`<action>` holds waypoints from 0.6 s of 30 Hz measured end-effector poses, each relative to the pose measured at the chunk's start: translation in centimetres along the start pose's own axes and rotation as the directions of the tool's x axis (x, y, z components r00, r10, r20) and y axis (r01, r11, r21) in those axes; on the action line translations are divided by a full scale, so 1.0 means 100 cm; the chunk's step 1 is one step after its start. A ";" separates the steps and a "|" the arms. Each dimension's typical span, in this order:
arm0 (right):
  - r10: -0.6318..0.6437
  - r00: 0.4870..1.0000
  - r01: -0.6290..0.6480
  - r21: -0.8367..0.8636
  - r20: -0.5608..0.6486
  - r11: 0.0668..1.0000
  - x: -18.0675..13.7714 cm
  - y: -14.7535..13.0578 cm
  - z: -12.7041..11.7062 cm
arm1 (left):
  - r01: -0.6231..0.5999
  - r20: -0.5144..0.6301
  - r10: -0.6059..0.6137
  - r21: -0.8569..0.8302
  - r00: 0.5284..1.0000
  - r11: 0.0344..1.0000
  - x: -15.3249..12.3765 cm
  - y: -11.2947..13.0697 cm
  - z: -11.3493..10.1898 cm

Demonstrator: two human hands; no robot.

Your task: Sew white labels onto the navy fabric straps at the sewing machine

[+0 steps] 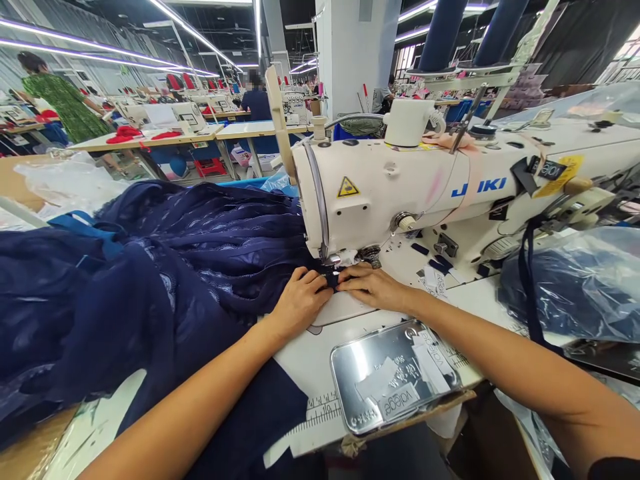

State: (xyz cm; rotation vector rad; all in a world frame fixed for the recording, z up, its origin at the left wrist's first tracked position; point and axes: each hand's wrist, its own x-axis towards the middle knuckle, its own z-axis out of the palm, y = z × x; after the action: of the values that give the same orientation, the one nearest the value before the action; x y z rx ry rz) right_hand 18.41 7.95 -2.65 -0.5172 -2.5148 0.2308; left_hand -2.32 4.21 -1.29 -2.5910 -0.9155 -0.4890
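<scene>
Both of my hands are at the needle area of a white sewing machine [370, 193]. My left hand [303, 297] has its fingers curled down on the edge of a navy garment [200, 247], just left of the presser foot [333, 261]. From the right, my right hand [373, 287] pinches the same navy cloth, with a small white piece showing by its fingertips. The gathered garment spreads left from the needle across the table and hangs over the front edge. My fingers and the machine head hide the stitching spot.
A metal tray [370, 360] holding loose white labels lies at the table's front. Dark fabric scraps [440, 263] are scattered right of the needle. A plastic bag of navy cloth [575, 287] is at right. Thread cones [443, 33] stand above. A person in green [63, 103] stands far left.
</scene>
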 end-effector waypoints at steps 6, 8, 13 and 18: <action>-0.044 0.998 0.053 -0.225 0.046 0.973 -0.002 -0.009 -0.001 | 0.028 0.147 -0.014 -0.093 0.989 0.995 -0.011 -0.001 -0.012; -0.048 0.998 0.057 -0.234 0.043 0.971 -0.002 -0.010 -0.001 | 0.045 0.196 -0.020 -0.123 0.980 0.991 -0.013 -0.002 -0.014; -0.061 0.998 0.062 -0.229 0.014 0.971 -0.002 -0.010 -0.002 | 0.070 0.242 -0.030 -0.158 0.970 0.985 -0.012 -0.005 -0.014; -0.062 0.998 0.060 -0.206 -0.004 0.977 -0.002 -0.009 -0.002 | 0.079 0.239 -0.038 -0.165 0.970 0.983 -0.011 -0.006 -0.013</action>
State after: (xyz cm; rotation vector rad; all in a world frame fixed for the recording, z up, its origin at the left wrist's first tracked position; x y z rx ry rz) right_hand 18.41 7.03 -2.35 -0.5196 -2.5545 -0.0565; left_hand -3.80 3.53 -0.51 -2.8320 -1.0728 -0.2909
